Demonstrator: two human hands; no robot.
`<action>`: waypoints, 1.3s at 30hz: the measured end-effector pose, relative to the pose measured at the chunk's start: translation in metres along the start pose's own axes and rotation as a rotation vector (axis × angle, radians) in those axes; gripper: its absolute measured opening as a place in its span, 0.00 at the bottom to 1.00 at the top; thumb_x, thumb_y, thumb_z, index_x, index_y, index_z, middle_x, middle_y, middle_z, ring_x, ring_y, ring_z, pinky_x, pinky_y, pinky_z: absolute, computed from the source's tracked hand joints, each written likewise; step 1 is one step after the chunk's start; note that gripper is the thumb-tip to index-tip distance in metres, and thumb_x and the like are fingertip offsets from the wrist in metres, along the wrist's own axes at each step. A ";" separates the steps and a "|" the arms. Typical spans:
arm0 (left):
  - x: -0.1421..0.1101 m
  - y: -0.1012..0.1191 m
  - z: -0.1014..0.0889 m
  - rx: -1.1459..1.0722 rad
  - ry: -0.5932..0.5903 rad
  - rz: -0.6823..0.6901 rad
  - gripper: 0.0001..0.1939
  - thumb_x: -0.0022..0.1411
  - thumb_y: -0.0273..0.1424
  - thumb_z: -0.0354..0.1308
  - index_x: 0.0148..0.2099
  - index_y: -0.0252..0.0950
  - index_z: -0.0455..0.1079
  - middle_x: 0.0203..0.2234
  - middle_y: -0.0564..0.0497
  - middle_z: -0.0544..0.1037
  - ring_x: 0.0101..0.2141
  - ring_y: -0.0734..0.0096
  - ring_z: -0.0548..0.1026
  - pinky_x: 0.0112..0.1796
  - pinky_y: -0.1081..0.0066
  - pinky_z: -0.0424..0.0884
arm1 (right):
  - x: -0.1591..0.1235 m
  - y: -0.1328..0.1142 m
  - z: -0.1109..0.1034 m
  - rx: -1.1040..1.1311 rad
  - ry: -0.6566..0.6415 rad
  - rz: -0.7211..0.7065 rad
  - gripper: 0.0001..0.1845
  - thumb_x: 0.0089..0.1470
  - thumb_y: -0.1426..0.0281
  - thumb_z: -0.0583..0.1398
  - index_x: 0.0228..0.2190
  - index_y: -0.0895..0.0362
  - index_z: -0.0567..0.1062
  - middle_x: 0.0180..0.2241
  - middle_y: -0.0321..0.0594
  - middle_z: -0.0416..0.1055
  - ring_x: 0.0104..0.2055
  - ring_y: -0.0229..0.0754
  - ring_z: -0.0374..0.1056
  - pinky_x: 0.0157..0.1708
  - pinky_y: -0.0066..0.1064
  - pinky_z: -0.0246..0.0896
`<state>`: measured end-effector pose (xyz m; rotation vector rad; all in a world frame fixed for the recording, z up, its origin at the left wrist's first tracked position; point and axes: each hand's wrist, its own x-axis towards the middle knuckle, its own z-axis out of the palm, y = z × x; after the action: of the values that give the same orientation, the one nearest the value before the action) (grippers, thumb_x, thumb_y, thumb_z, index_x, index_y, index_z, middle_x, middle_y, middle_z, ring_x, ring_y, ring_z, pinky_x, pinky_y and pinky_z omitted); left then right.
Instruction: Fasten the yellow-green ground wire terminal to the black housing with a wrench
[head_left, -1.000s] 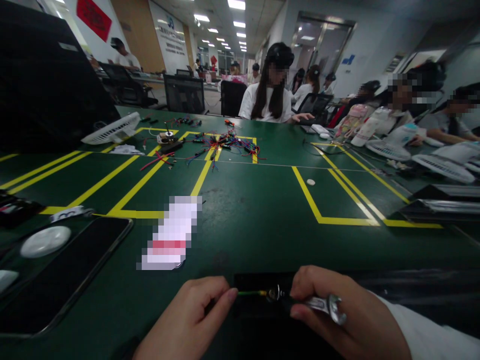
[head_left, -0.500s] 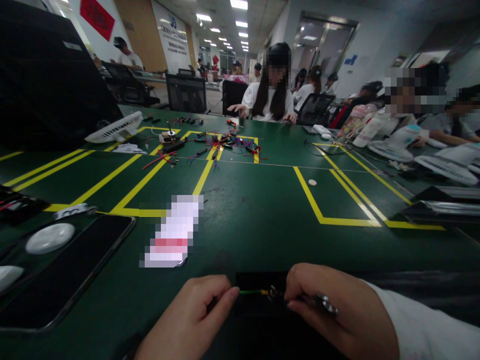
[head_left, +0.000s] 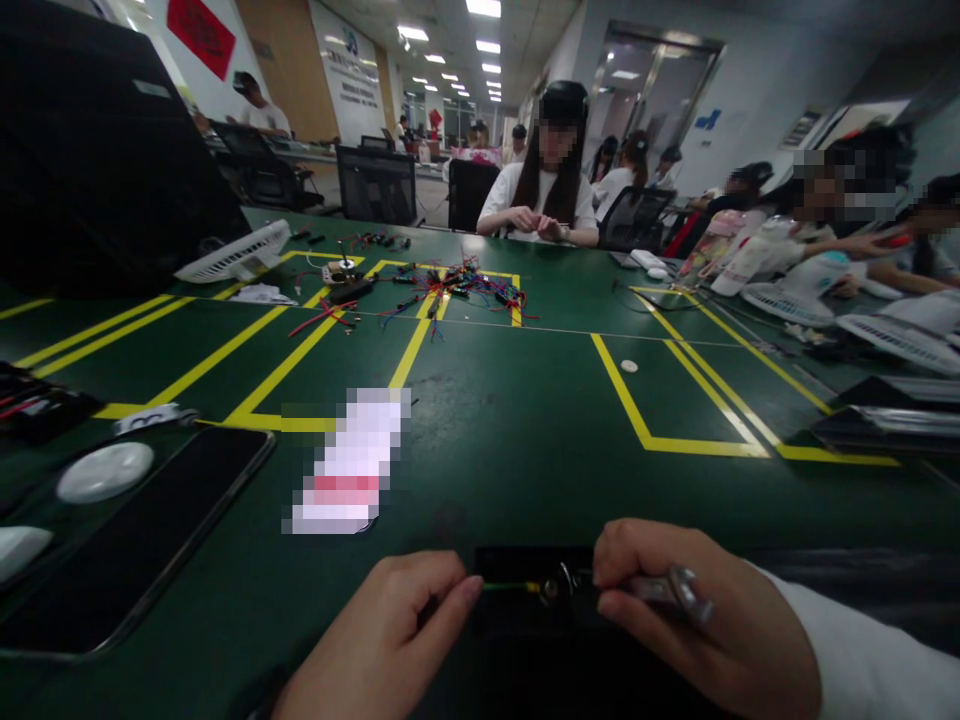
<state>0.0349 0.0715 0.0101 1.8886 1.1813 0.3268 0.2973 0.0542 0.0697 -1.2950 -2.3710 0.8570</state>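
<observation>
Near the bottom edge, my left hand [head_left: 390, 640] is closed in a pinch on a thin green wire [head_left: 504, 586] that runs right to a small metal terminal [head_left: 553, 588]. My right hand [head_left: 697, 620] is closed round a small silver spanner [head_left: 671, 590], whose other end sits on that terminal. Both hands rest over a black block [head_left: 525, 560] on the green table [head_left: 525, 440].
A dark phone [head_left: 135, 545] and white round discs [head_left: 105, 472] lie at the left. A blurred white card [head_left: 349, 465] is in front. A tangle of coloured wires [head_left: 465, 285] lies mid-table. White fan parts [head_left: 236, 255] are at the far left. People sit across and at the right.
My right hand has turned the spanner slightly, its free end rising and showing again. The left hand keeps its pinch on the wire. The person opposite has drawn both hands in.
</observation>
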 end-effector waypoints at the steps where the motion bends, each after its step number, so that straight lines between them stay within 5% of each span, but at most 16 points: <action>1: -0.001 0.000 0.000 0.000 0.001 -0.002 0.21 0.70 0.40 0.45 0.26 0.37 0.64 0.22 0.57 0.69 0.26 0.72 0.69 0.27 0.74 0.58 | -0.002 0.000 0.003 0.001 0.006 0.013 0.04 0.60 0.69 0.55 0.33 0.54 0.67 0.28 0.37 0.69 0.28 0.40 0.63 0.28 0.30 0.60; 12: -0.002 0.002 -0.001 0.009 0.008 -0.015 0.20 0.71 0.39 0.45 0.27 0.37 0.64 0.23 0.57 0.70 0.27 0.72 0.70 0.28 0.73 0.59 | -0.001 -0.006 0.017 -0.009 -0.001 0.044 0.05 0.60 0.71 0.54 0.31 0.55 0.68 0.29 0.38 0.70 0.29 0.40 0.65 0.29 0.30 0.62; 26: -0.001 0.001 -0.001 0.010 0.003 -0.006 0.20 0.70 0.39 0.45 0.27 0.37 0.64 0.23 0.56 0.70 0.26 0.72 0.69 0.27 0.74 0.58 | 0.014 -0.007 -0.004 0.033 -0.123 -0.095 0.05 0.55 0.76 0.56 0.32 0.55 0.70 0.30 0.36 0.70 0.31 0.39 0.64 0.31 0.29 0.61; 39: -0.002 0.000 0.000 -0.005 0.010 0.005 0.20 0.70 0.39 0.46 0.27 0.37 0.65 0.23 0.56 0.71 0.26 0.72 0.70 0.27 0.74 0.58 | -0.001 -0.008 0.013 0.022 0.054 0.157 0.03 0.58 0.67 0.56 0.33 0.53 0.69 0.28 0.35 0.70 0.28 0.41 0.66 0.28 0.33 0.60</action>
<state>0.0333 0.0697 0.0106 1.8881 1.1814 0.3421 0.2861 0.0455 0.0650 -1.4926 -2.2355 0.8776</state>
